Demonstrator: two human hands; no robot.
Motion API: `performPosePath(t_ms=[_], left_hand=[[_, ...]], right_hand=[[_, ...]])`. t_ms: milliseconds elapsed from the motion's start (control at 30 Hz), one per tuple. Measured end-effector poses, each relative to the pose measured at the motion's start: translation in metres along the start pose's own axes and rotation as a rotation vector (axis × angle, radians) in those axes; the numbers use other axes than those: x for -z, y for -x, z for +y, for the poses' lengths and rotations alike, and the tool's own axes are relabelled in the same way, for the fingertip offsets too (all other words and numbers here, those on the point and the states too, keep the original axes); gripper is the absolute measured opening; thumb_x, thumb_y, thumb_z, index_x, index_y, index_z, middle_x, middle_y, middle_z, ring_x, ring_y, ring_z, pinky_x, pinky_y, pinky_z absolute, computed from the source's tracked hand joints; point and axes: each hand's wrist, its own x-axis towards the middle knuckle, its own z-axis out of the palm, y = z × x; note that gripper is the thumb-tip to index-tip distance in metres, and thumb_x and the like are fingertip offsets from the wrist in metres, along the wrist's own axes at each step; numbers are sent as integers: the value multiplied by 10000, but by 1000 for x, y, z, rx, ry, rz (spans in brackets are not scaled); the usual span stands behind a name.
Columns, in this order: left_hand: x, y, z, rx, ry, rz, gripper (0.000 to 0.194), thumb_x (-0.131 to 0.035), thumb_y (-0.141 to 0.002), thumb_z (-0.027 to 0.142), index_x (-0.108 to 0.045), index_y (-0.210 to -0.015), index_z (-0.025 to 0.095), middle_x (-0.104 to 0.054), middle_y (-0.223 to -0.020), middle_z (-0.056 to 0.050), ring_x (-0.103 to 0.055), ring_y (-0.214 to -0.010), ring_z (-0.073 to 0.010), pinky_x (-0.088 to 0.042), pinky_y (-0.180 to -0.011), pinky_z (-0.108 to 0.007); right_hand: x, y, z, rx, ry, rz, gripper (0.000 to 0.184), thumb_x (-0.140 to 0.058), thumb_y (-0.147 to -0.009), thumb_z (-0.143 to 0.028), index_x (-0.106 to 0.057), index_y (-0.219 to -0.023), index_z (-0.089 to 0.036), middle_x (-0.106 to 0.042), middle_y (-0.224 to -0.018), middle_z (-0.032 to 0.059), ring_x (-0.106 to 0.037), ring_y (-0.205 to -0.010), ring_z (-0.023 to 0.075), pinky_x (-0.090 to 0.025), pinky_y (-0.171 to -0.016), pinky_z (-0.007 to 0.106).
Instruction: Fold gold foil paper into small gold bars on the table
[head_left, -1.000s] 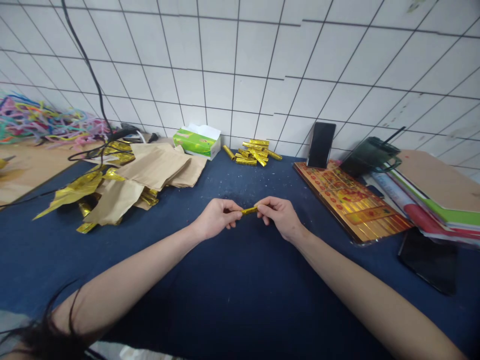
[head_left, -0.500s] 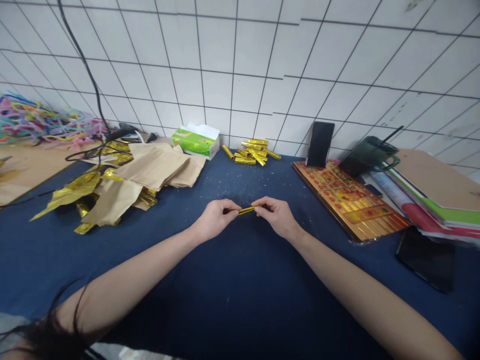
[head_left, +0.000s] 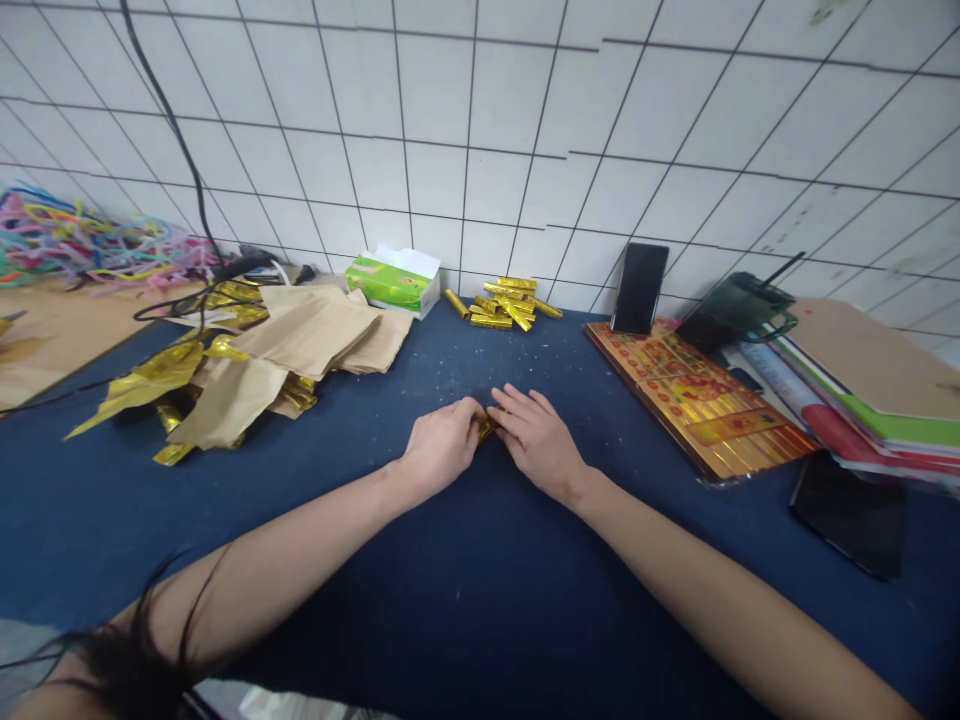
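Over the middle of the dark blue table, a small piece of gold foil paper (head_left: 485, 428) is between my two hands, mostly hidden by fingers. My left hand (head_left: 442, 447) is closed on its left end, fingers curled. My right hand (head_left: 541, 445) pinches the right end between thumb and index finger, while its other fingers stretch out fairly straight. Behind the hands, near the wall, lies a small pile of rolled gold foil tubes (head_left: 510, 303).
Brown paper sheets (head_left: 307, 330) and gold foil lie to the left, below a black cable (head_left: 169, 120). A green tissue box (head_left: 394, 282) stands by the wall. At right are a phone (head_left: 640, 288), a stack of red-gold paper (head_left: 705, 400), a dark mug (head_left: 739, 310) and a black tablet-like object (head_left: 847, 515).
My hands have come closer together and the gold foil paper between them shows less. My right hand's fingers have straightened out, and my left hand's fingers have curled around the piece.
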Motion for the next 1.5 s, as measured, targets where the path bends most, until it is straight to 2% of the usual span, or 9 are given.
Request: performPosePath(t_ms=[233,367,467,600,700,800,967,1233,1500], left_hand=[[1,-3,-4,100,-33,-1,116,-438,-826,214,-548,-859,198,-629,-801,-9,-610,-724,-166,-441,-612,-257],[1,-2,-10,38,-53,37,167,-439,-830,226,-601,-802,199,-605,-830,-28,-596,-748,-164,-462,-633,-264],[3,2,-14,-112,-20,68,230,-405,-853,198,-631,-886,182,-612,-986,-55,-578,-918,-167,-461,-796,-276],[10,16,-20,-379,-34,-111,356,-397,-874,241,-488,-1200,131,-500,-1264,-91,-417,-1204,-192,-333,-1007,-345],[16,28,-27,-448,-68,-248,556,-457,-848,358,-306,-1338,142,-301,-1406,-101,-233,-1307,-215,-266,-1049,-385],[19,35,-32,-473,-76,-300,607,-451,-842,420,-267,-1358,160,-246,-1427,-99,-179,-1323,-209,-237,-1061,-380],[18,36,-33,-455,-60,-279,631,-442,-832,472,-300,-1340,125,-278,-1412,-125,-222,-1311,-222,-251,-1052,-376],[21,33,-31,-464,-29,-290,740,-420,-798,576,-286,-1341,91,-270,-1414,-140,-232,-1307,-237,-223,-1055,-351],[21,35,-33,-456,-31,-321,744,-436,-789,579,-279,-1347,112,-254,-1421,-127,-208,-1315,-229,-188,-1060,-343]], right_hand=[[-3,0,-6,33,104,-185,365,-366,-892,-257,-474,-1230,-174,-465,-1313,63,-388,-1226,216,-276,-1004,495],[-3,-2,-7,17,129,-270,389,-311,-909,-285,-431,-1266,-189,-423,-1346,49,-334,-1259,226,-248,-1001,542],[0,-3,-8,15,141,-313,406,-285,-915,-306,-411,-1281,-186,-398,-1364,51,-299,-1277,229,-229,-1004,559],[3,-1,-8,19,118,-360,482,-275,-907,-404,-353,-1320,-169,-339,-1396,64,-241,-1302,227,-197,-1025,549],[6,0,-7,26,95,-395,565,-273,-888,-480,-303,-1345,-150,-281,-1421,74,-191,-1319,228,-179,-1037,537],[8,1,-5,30,65,-426,574,-263,-886,-491,-279,-1357,-163,-249,-1434,64,-162,-1327,217,-184,-1042,522],[8,1,-1,13,37,-423,512,-254,-910,-405,-246,-1368,-178,-247,-1436,49,-167,-1326,188,-186,-1052,494],[9,6,-6,88,153,-241,458,-338,-891,-272,-340,-1325,-127,-305,-1407,96,-185,-1320,198,-158,-1063,498],[6,13,-11,104,194,-359,500,-315,-903,-368,-358,-1313,-85,-339,-1382,124,-224,-1307,212,-246,-1045,470]])
